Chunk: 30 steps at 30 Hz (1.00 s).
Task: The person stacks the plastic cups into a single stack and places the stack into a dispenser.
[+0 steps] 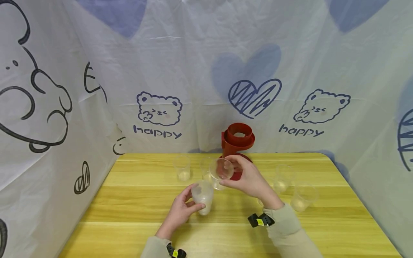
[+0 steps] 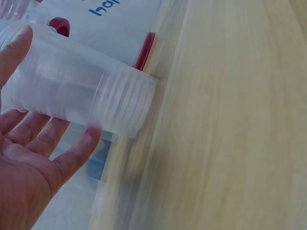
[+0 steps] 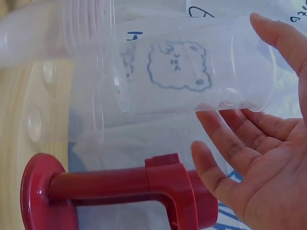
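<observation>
Clear plastic is filling the L hand (image 1: pixel 181 211): thumb & fingers are gripping a cup stack (image 1: pixel 202 197) round its sides, over the mid part of the wooden table (image 1: pixel 129 215); can't tell if its base is touching. Prob. light, but stiffer than 1 cup, as walls are seemingly nesting; smooth, so maybe slippery. Best hold: round the body, no hard squeeze. Just beyond, R hand (image 1: pixel 246 176) is pinching a single cup (image 1: pixel 222 170) near its top, rim up. Likely v. light, flexing & denting easily; fingertips nr the rim are looking OK, pressing gently. Farther R, a loose cup (image 1: pixel 303 199) is standing upright, another cup (image 1: pixel 281 183) behind it. Back L, a lone cup (image 1: pixel 183 173) is standing too. Red stand (image 1: pixel 238 141) is sitting at the back, w/ the printed sheet (image 1: pixel 193 53) hanging behind.
</observation>
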{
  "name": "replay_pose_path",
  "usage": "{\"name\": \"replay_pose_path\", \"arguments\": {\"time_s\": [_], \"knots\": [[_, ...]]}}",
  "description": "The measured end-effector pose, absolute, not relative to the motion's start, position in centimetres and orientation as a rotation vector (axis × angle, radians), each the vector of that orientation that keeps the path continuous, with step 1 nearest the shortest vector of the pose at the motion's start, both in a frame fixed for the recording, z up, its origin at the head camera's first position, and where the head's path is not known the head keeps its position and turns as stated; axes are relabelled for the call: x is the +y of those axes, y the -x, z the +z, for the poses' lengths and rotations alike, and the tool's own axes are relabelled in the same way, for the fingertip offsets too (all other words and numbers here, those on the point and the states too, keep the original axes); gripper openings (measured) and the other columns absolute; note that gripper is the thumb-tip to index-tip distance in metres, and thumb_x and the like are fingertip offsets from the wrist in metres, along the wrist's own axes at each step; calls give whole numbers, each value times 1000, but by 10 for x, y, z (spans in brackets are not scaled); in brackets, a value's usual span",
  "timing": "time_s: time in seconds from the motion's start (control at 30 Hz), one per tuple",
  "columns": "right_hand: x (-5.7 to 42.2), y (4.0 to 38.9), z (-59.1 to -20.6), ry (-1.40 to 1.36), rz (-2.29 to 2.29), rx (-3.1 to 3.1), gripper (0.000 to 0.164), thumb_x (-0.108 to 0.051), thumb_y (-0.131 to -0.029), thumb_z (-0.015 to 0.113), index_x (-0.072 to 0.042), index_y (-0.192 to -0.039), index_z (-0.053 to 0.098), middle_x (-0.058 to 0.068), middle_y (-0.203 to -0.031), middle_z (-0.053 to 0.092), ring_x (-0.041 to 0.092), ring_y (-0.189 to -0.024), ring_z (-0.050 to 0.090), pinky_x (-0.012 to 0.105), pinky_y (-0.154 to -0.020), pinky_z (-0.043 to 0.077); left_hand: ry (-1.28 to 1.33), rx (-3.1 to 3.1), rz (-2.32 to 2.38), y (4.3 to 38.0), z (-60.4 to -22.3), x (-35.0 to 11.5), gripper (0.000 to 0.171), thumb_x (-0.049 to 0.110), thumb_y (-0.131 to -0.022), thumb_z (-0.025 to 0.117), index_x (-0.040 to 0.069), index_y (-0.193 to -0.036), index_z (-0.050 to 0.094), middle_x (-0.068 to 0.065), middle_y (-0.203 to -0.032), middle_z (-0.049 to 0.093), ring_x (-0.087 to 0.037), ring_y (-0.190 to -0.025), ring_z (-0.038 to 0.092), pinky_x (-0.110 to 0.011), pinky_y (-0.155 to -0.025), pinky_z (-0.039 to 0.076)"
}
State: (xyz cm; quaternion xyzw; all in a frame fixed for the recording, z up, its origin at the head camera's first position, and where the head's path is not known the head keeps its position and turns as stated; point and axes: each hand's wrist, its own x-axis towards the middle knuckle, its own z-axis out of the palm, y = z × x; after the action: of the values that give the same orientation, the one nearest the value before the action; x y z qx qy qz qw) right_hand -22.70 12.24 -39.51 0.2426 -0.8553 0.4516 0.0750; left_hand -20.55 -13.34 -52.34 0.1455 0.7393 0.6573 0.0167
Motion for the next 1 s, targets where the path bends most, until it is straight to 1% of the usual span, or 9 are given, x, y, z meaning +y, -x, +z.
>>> {"name": "replay_pose_path", "arguments": {"time_s": [0.17, 0.27, 0.47, 0.57, 0.7, 0.9, 1.0], "knots": [[116, 228, -393, -789, 1393, -2473, 66, -24, -73, 89, -4, -128, 58, 5, -117, 63, 19, -97, 62, 36, -84, 57, -433, 2287, 2038, 206, -523, -134, 74, 6, -80, 81, 1, -143, 44, -22, -133, 54, -37, -121, 53, -35, -96, 51], [113, 229, -393, -809, 1399, -2457, 67, -24, -74, 88, -3, -129, 57, 4, -118, 63, 19, -97, 63, 35, -84, 57, -425, 2285, 2035, 206, -523, -134, 74, 5, -80, 81, 2, -144, 44, -21, -133, 54, -36, -121, 53, -36, -96, 51], [104, 228, -392, -844, 1417, -2453, 66, -26, -76, 87, -5, -131, 57, 3, -118, 60, 19, -101, 62, 40, -88, 56, -435, 2272, 2058, 205, -522, -133, 72, 2, -81, 79, 1, -144, 43, -21, -134, 54, -36, -122, 52, -41, -98, 50], [101, 228, -391, -877, 1422, -2445, 66, -25, -76, 87, -4, -131, 57, 3, -116, 60, 22, -101, 62, 41, -88, 56, -434, 2264, 2066, 205, -522, -132, 71, 0, -81, 78, 2, -144, 44, -21, -134, 54, -35, -122, 52, -42, -98, 50], [96, 227, -391, -922, 1415, -2447, 67, -25, -77, 86, -2, -132, 56, 4, -113, 61, 27, -101, 62, 42, -88, 56, -440, 2264, 2061, 206, -521, -132, 68, 2, -81, 79, 4, -142, 47, -19, -133, 55, -34, -122, 53, -39, -98, 50], [92, 229, -396, -915, 1450, -2487, 68, -24, -77, 86, -4, -134, 55, 4, -113, 62, 20, -101, 62, 39, -89, 56, -440, 2269, 2053, 207, -522, -133, 66, 3, -81, 79, 5, -140, 49, -18, -131, 57, -33, -122, 53, -39, -98, 49], [90, 229, -398, -893, 1491, -2514, 68, -24, -78, 86, -5, -134, 53, 5, -115, 64, 22, -104, 63, 39, -91, 55, -432, 2262, 2066, 206, -522, -132, 68, 1, -81, 79, 4, -141, 48, -18, -132, 56, -34, -123, 52, -40, -98, 49]]}}
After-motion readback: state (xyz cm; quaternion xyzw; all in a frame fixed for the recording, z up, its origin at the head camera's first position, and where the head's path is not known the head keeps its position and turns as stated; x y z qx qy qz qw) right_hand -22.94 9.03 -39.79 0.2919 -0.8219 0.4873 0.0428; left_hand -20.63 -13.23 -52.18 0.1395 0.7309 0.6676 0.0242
